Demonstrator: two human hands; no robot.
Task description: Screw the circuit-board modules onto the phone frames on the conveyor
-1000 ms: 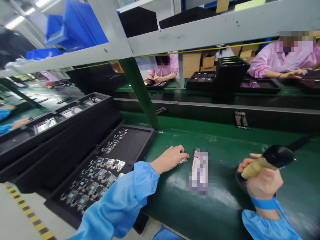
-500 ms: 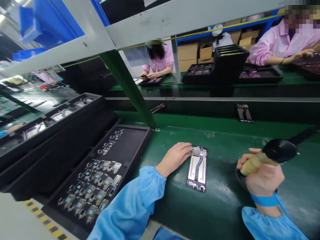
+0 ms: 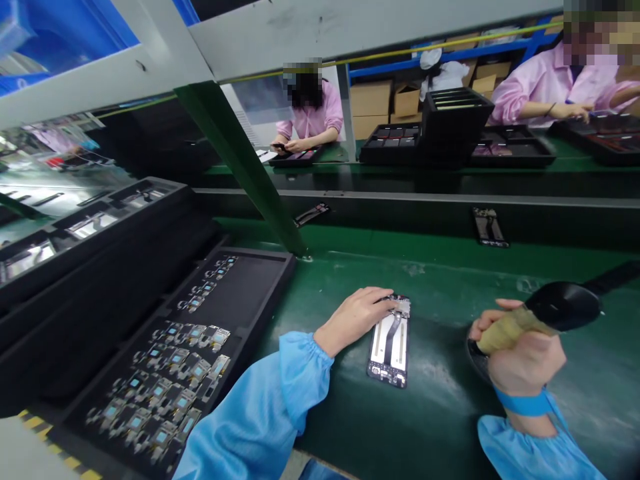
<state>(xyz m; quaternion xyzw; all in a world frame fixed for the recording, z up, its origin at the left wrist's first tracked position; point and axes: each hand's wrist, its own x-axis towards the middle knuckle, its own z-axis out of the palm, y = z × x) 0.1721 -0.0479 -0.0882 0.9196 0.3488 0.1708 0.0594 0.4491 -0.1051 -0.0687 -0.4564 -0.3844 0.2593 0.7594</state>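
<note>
One phone frame [image 3: 389, 341], flat rectangular, long axis near-to-far on green belt [image 3: 450, 413] | left hand [image 3: 356, 316] fingertips pinching part at far end | right hand [image 3: 520, 360] fist closed round tape-wrapped black driver [image 3: 545, 313]

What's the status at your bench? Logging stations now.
Left hand fingertips on top end of open phone frame, flat on green mat. Right hand grips black tool, clear of phone. Nothing between.

Between the left hand [image 3: 356, 317] and right hand [image 3: 520, 357], bare green desk [image 3: 445, 287] lies open past the phone frame [image 3: 390, 340]. Left of the left hand, a black parts tray [image 3: 260, 267] blocks; ahead, a slanted green post [image 3: 240, 160] and dark rail [image 3: 425, 207].
</note>
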